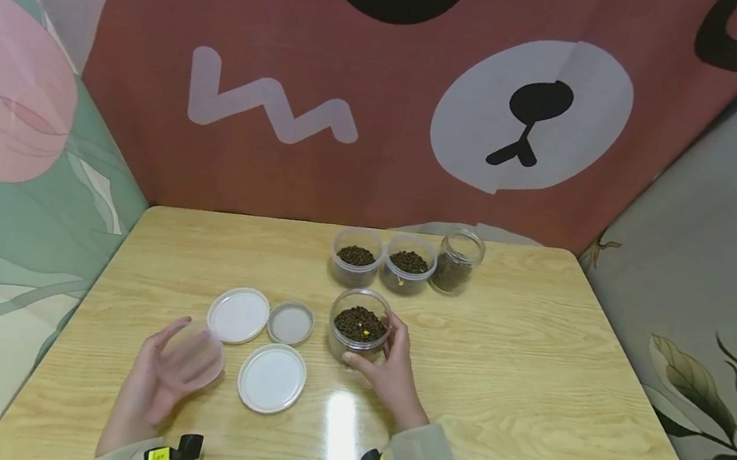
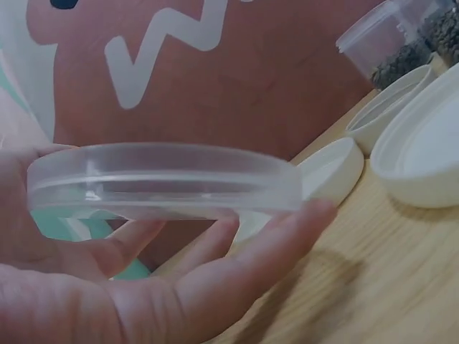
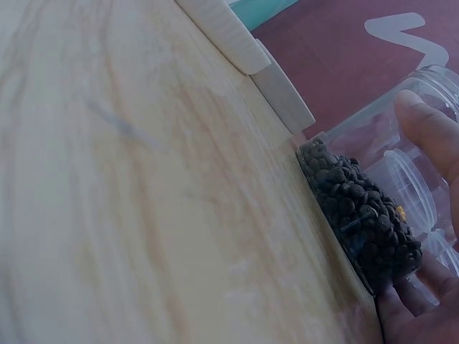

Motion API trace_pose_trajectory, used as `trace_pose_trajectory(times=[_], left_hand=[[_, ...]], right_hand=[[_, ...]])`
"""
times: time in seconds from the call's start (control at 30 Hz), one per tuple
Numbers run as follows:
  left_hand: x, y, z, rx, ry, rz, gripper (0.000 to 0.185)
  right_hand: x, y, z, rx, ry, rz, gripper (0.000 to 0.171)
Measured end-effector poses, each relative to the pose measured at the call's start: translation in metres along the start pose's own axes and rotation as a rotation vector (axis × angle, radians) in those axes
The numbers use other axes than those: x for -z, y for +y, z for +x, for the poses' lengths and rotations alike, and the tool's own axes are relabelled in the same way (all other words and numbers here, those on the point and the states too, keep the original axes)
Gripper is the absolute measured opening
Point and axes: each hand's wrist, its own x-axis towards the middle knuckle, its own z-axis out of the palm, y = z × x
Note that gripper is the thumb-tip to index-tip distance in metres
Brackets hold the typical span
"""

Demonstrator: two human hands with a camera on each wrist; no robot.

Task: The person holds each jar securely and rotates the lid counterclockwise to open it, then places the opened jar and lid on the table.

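Note:
My left hand (image 1: 147, 381) holds a translucent round lid (image 2: 165, 180) by its rim, raised over the left part of the table. In the left wrist view the thumb side and fingertips reach around the lid's edge. My right hand (image 1: 396, 377) grips a clear round jar (image 1: 347, 348) from its right side, with thumb in front and fingers behind. Dark brown pellets (image 3: 358, 208) fill the lower part of the jar, a small yellow bit among them. The jar stands upright on the table without a lid, its mouth facing up.
Between the hands lie a white lid (image 1: 238, 315), a smaller greyish lid (image 1: 290, 324) and another white lid (image 1: 272, 378). Along the back stand two open tubs (image 1: 355, 265) of pellets and a clear jar (image 1: 456, 266). The wooden table (image 1: 527, 406) meets fabric-covered walls.

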Motion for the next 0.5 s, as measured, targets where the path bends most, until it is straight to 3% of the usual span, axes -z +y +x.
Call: trace_pose_trajectory(times=[0.3,0.4,0.5], left_hand=[[0.019,-0.004,0.002,0.064,-0.223,-0.146,0.044],[0.021,-0.006,0.001,0.073,-0.151,-0.112,0.037],[0.017,-0.007,0.001,0.068,0.033,0.09,0.035]], right_hand=[[0.001,-0.012,-0.002,-0.018,-0.009,0.007,0.104],[0.001,-0.026,-0.007,-0.03,-0.024,0.006,0.103],[0.002,-0.036,-0.01,-0.026,-0.03,-0.001,0.101]])
